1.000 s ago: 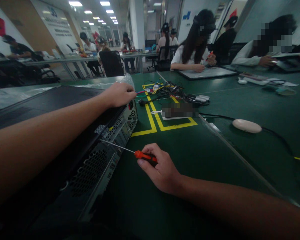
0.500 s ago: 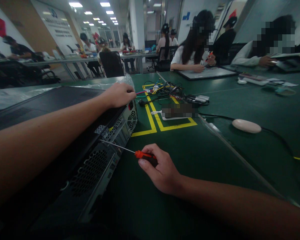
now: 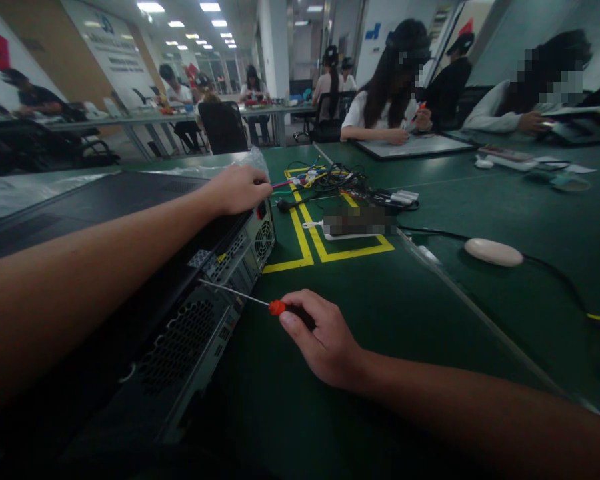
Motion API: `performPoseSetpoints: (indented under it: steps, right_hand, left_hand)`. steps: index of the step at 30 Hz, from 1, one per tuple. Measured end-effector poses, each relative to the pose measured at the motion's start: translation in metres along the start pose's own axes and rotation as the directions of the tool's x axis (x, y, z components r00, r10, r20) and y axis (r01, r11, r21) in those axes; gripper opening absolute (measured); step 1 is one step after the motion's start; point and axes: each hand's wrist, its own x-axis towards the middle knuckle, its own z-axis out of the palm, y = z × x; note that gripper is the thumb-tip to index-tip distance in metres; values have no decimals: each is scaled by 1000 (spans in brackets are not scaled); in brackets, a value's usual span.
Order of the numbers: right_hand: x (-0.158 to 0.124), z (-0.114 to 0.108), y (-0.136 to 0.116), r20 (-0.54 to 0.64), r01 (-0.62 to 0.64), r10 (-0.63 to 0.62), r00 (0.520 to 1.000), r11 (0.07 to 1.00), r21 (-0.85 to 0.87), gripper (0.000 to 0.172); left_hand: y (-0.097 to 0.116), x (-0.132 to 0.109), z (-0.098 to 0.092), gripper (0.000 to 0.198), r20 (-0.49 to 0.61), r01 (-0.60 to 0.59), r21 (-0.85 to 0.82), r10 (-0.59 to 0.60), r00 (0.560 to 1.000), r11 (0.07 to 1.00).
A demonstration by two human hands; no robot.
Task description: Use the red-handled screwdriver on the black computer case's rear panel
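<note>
A black desktop computer case (image 3: pixel 145 193) lies on its side at the left, its metal back panel turned towards the right. My left hand (image 3: pixel 243 188) rests at the far rear corner of the case, its fingers curled over the edge; the fingertips are partly hidden. In my right hand (image 3: pixel 325 337) is a screwdriver (image 3: pixel 277 307) with a red and black handle, held between thumb and fingers. Its long thin shaft points left, and the tip meets the back panel near the case's upper edge. Whether a screw sits under the tip is too small to tell.
Beyond the case lie a tangle of cables (image 3: pixel 337 177) and a dark, blurred-out object (image 3: pixel 357 222) inside yellow tape marks (image 3: pixel 305 233). A pale oval device (image 3: pixel 493 252) on a black cord sits at the right. Across the green table (image 3: pixel 460 307) other people work.
The screwdriver handle has turned a little in my right hand, and the fingers have shifted slightly on it. The tip stays at the same spot. My left hand has not moved.
</note>
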Motion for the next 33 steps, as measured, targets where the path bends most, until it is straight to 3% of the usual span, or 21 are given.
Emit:
performPoseSetpoints:
  steps: [6, 12, 33]
  right_hand:
    - [-4, 1, 2, 11, -37, 36, 999, 999, 41, 22]
    - [-4, 1, 2, 34, -89, 89, 995, 996, -3, 14]
    - [-4, 1, 1, 19, -90, 90, 996, 996, 5, 13]
  left_hand:
    - [1, -1, -1, 50, 2, -5, -8, 5, 1000, 1000]
    - [1, -1, -2, 45, -10, -8, -26, 8, 1000, 1000]
    - [1, -1, -2, 46, -3, -9, -27, 9, 1000, 1000]
